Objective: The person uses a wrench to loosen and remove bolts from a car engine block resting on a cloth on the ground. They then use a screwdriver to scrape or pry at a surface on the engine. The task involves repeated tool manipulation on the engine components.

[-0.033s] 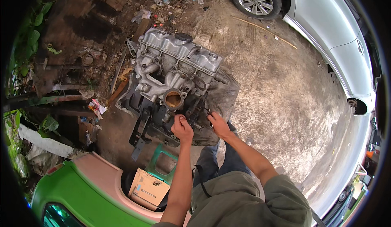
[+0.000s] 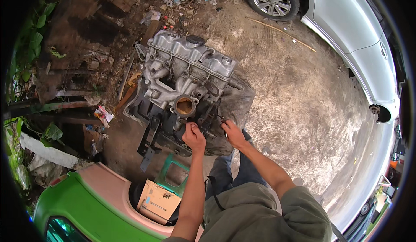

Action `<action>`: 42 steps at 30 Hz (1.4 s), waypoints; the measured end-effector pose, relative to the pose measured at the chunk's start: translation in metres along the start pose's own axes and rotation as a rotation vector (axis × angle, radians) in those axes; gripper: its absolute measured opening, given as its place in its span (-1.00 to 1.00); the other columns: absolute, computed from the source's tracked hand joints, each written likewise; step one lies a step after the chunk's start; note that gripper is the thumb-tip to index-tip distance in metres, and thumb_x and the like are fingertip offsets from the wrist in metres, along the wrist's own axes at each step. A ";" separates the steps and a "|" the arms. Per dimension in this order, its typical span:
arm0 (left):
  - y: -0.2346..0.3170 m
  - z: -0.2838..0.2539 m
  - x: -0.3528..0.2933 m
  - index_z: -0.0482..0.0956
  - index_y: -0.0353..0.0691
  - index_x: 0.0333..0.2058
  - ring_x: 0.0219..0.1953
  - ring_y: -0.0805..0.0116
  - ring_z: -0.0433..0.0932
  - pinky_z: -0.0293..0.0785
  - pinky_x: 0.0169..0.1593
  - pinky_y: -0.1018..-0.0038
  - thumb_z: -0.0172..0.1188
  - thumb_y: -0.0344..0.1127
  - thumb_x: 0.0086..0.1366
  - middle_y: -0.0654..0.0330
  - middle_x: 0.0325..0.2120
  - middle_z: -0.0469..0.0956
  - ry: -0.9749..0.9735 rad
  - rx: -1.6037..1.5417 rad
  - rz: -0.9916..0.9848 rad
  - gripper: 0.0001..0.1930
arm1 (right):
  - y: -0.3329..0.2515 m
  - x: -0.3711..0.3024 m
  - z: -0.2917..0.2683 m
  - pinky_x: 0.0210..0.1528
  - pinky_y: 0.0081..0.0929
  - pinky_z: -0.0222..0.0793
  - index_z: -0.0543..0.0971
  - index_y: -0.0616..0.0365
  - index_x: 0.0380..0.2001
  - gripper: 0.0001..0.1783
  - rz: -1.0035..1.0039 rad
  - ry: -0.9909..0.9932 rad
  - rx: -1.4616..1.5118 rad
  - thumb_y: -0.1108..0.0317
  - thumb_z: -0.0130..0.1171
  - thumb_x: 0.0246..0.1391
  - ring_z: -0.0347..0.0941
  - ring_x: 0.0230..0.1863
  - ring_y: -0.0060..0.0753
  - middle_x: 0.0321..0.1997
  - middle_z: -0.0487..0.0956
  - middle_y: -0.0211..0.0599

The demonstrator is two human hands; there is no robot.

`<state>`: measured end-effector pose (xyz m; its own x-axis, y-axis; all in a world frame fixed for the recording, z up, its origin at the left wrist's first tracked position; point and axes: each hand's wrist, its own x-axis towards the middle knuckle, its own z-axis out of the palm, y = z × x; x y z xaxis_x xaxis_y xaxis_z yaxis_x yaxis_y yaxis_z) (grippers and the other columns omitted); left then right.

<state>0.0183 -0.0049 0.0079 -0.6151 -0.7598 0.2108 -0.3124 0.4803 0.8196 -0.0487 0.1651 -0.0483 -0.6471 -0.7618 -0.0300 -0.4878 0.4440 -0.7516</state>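
Engine [image 2: 187, 85] out on the ground area, both hands at its near edge

Prog: top cover [image 2: 180, 51] & cap [image 2: 195, 39] on; round port [image 2: 184, 106] open, nothing fitted over it. Looks part-stripped or part-built, can't tell which, nor how much is left; dark parts btwn hands too cluttered to read any step as done.

Pos: engine lies directly ahead of both hands, bulk beyond the fingertips. L hand [image 2: 193, 137] is just below the port, slightly R of it, over the engine's near side. R hand [image 2: 233, 132] is at the near R side, apart from L.

Hands: L curled nearly into a fist, contents hidden, can't tell if holding. R fingers bent, narrow, small dark thing [image 2: 225, 134] by fingertips; grip unclear.

Nearby: green stool [image 2: 165, 169] & box [image 2: 149, 190], L of L forearm.
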 end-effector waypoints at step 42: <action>-0.008 0.008 0.002 0.45 -0.32 -0.47 -0.79 0.34 0.27 0.19 -0.66 0.44 -0.17 -0.25 0.43 0.15 -0.75 0.35 0.020 -0.025 -0.035 -0.65 | 0.065 0.054 0.024 -0.33 -0.33 0.52 0.26 0.12 -0.15 -0.78 1.012 0.491 1.377 0.44 0.09 0.24 0.53 -0.37 -0.30 -0.30 0.53 -0.18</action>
<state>0.0136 -0.0067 -0.0023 -0.5894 -0.7846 0.1925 -0.3147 0.4425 0.8398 -0.1016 0.1412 -0.1142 -0.5791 -0.1558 -0.8002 0.8042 -0.2699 -0.5295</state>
